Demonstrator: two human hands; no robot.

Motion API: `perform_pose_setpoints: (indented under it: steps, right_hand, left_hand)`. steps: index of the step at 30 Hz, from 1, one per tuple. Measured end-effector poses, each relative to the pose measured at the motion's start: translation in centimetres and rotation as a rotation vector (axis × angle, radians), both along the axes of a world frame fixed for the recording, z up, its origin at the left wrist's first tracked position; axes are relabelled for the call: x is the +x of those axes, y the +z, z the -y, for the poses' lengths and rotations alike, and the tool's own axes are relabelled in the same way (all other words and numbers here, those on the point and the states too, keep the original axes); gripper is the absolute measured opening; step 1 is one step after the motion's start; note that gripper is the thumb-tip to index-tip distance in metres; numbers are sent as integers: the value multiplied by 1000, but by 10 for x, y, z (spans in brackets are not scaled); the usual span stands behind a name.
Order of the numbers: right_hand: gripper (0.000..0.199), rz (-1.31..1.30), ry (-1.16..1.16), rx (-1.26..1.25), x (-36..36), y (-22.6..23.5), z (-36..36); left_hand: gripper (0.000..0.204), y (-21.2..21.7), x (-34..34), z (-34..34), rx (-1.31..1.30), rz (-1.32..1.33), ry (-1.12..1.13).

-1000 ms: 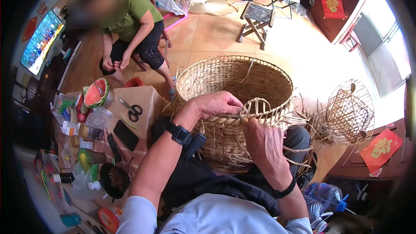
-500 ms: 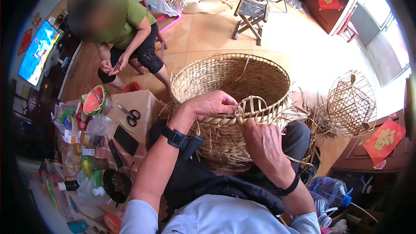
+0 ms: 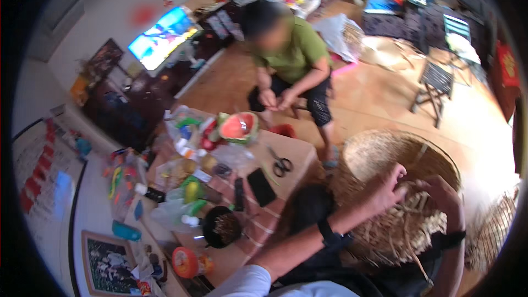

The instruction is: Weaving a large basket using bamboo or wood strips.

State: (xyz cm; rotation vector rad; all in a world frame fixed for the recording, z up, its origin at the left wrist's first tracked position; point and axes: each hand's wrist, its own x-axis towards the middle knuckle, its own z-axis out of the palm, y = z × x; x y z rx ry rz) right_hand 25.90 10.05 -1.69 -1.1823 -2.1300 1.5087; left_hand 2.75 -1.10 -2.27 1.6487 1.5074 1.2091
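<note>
A large round woven straw basket (image 3: 363,157) stands at my knees, its rim partly covered by my hands. Over the near rim is my left hand (image 3: 385,190), blurred, with a gap between its thumb and fingers and nothing visible between them. My right hand (image 3: 444,193) is at the rim's right side, fingers curled inward; what they pinch, if anything, is too smeared to make out. Loose straw ends (image 3: 404,225) stick out of the basket's near side below both hands.
On my left, a table (image 3: 297,157) bears scissors (image 3: 281,166), a phone (image 3: 261,187), a cut watermelon (image 3: 237,126) and a black bowl (image 3: 221,226). Beyond it sits a person in a green shirt (image 3: 302,44). A folding stool (image 3: 435,85) stands far right; an openwork wicker basket (image 3: 495,231) is near right.
The view has swung left, so basket and hands now appear further right. My left thumb and fingers have parted from their pinch on the rim. The seated person's hands remain together.
</note>
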Motion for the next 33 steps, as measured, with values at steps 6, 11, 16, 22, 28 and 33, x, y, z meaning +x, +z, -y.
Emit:
perform_pose_setpoints:
  steps: [6, 11, 16, 22, 28, 33]
  right_hand:
    - [38, -3, 142, -81, -1, -25, -17]
    - [30, 72, 737, 474, -7, -45, -48]
    - [28, -163, 319, -348, -14, -26, -28]
    - [18, -211, 147, 348, 4, -67, -25]
    - [15, -272, 180, -184, -7, -56, -50]
    - [16, -229, -125, 108, 13, -86, -75]
  left_hand:
    - [41, 21, -16, 39, -288, -479, -157]
    - [41, 3, 2, 33, -85, -215, -102]
    - [36, 9, -2, 32, -110, -110, -133]
    - [36, 6, 4, 35, -97, -223, -46]
    - [33, -10, 17, 36, -14, -260, 61]
    - [35, -15, 23, 31, 22, -270, 63]
